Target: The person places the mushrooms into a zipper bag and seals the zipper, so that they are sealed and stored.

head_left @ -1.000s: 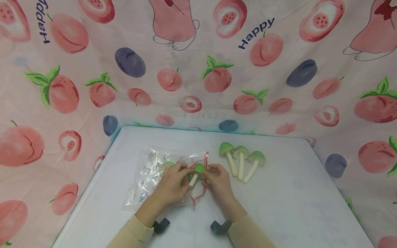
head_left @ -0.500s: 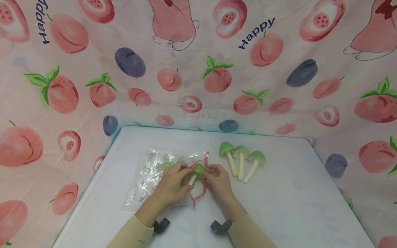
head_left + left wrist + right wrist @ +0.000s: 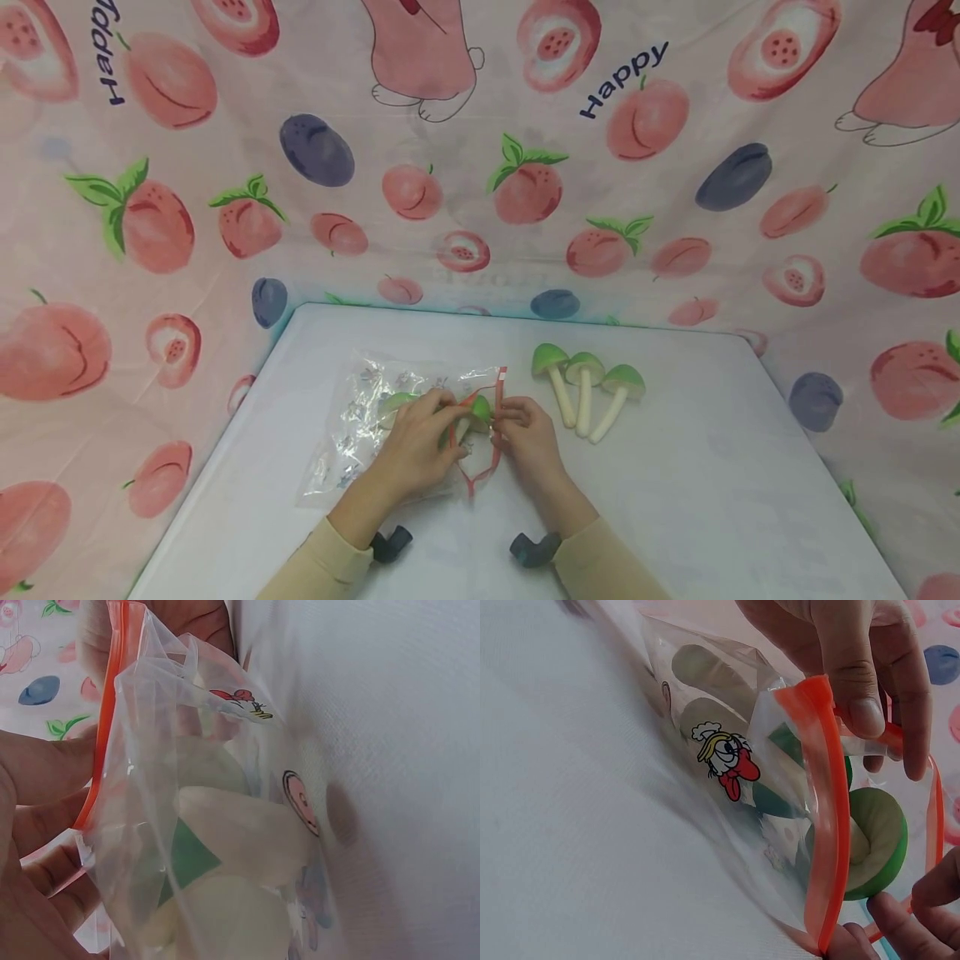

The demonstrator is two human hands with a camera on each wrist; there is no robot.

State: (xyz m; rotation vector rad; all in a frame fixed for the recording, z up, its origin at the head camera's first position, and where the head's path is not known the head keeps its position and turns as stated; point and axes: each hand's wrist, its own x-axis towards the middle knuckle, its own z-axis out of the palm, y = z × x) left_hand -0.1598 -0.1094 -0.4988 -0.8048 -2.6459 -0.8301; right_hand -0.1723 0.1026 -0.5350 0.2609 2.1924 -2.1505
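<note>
A clear zip bag point(image 3: 333, 454) with a red zip strip and cartoon prints lies on the table, its mouth spread towards the right. Green-capped toy mushrooms point(image 3: 236, 919) show through the plastic. My left hand point(image 3: 420, 437) pinches the zip strip on the mouth's near-left side. Across the opening, my right hand point(image 3: 531, 437) grips the other side of the strip, with a fingertip at the cap of a toy mushroom point(image 3: 885, 844). That mushroom sits in the mouth, cap outward, its stem inside the bag and partly hidden by my left fingers.
Three more toy mushrooms point(image 3: 583, 392) lie side by side on the white table point(image 3: 712, 467), right of my right hand. A pink fruit-printed cloth point(image 3: 465, 167) stands behind and along both sides. Dark curved pieces point(image 3: 536, 550) sit at both wrists.
The mushroom in the mouth has slid slightly left, further into the bag, so less of its stem shows. Both hands have stayed almost in place.
</note>
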